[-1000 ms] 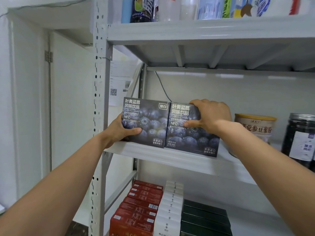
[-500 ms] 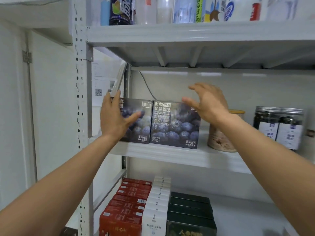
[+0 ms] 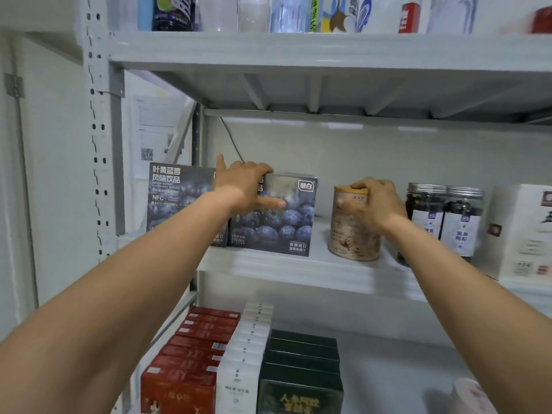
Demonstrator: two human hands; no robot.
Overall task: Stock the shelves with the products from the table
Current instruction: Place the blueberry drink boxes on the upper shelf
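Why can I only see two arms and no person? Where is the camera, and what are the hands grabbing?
The camera sits on the person's head, so you see what they see: their own two arms reaching out to a grey metal shelf. The left hand grips the top of a dark blueberry box, which stands right beside a second box just like it. The right hand holds the top of a round tin with a yellow lid. To the right of the tin stand dark jars. On the shelf below are rows of red boxes, white boxes and black boxes. On the shelf above stand bottles.
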